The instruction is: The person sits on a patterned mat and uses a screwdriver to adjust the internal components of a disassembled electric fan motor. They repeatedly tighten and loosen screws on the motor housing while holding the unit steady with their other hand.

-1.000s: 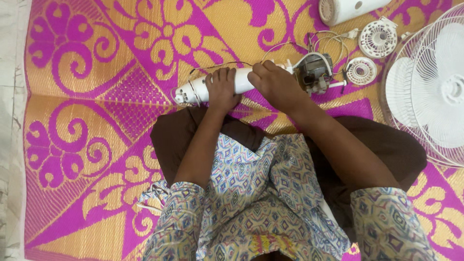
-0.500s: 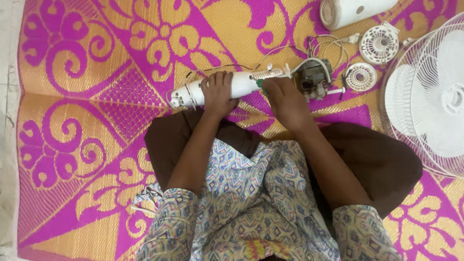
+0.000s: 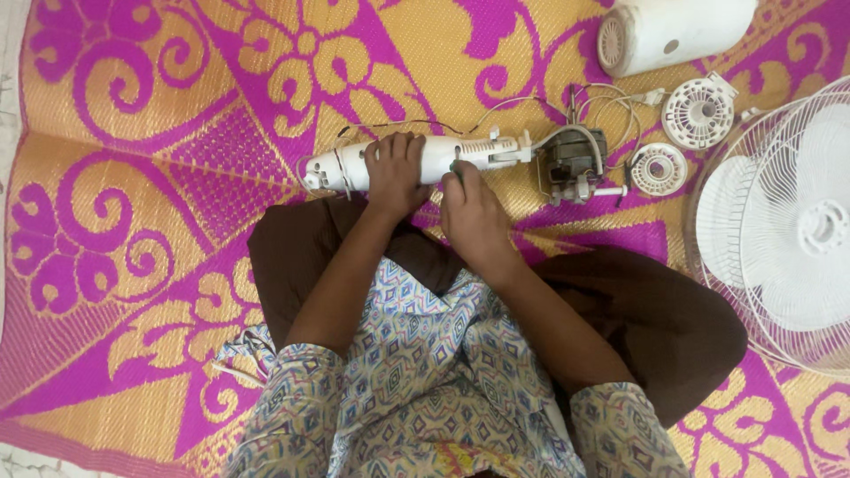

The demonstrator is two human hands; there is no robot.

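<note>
I am seated on a woven floor mat (image 3: 133,133) patterned in magenta and gold, with dismantled fan parts spread before my knees. The white fan neck housing (image 3: 443,158) lies lengthwise on the mat just ahead of my lap, its right end joined to the exposed motor (image 3: 574,161), from which thin wires (image 3: 611,102) loop outward. My left hand (image 3: 394,173) is clenched over the middle of the housing, fingers wrapped across the top, pinning it down. My right hand (image 3: 474,208) rests against the housing's near side just right of the left; its fingers are curled, and there is a small dark object at the fingertips that I cannot identify. I judge the housing to be light, rigid moulded plastic, smooth enough to slip, while the motor end looks far heavier, so the assembly would tip toward the motor if lifted by the shell alone. The soundest hold appears to be mid-body, clear of the wires, which look fragile at their joints. Two round white vented caps (image 3: 699,111) (image 3: 657,168) lie just beyond the motor, a white cylindrical cover (image 3: 677,34) lies at the top, and the fan guard with blades (image 3: 788,221) lies to the right.
</note>
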